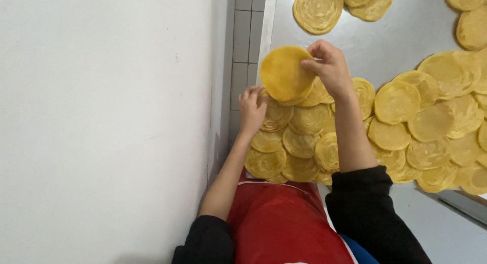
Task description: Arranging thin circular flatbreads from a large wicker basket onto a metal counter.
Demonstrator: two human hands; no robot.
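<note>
- Two hands are at work over a steel desk that carries many flat, round, yellow dough discs.
- Your right hand is closed on a lifted yellow disc, pinching its right edge between thumb and fingers. The disc hangs clear of the desk, tilted up to face you, above the left end of the layer.
- Your left hand rests, fingers curled, on the overlapping discs at the near left edge of the desk. Whether it grips one or only presses on it, I cannot tell.
- The lifted disc sits just above and to the right of your left hand, its lower rim close to those fingertips and overlapping the discs beneath in this view.
- To handle it well, I judge you should bring the left hand under the free edge, since a thin soft disc held by one side may fold or tear.
- More discs spread out to the right, with a few others at the far end.
- A white wall stands at your left, and you wear a red apron over dark sleeves.
</note>
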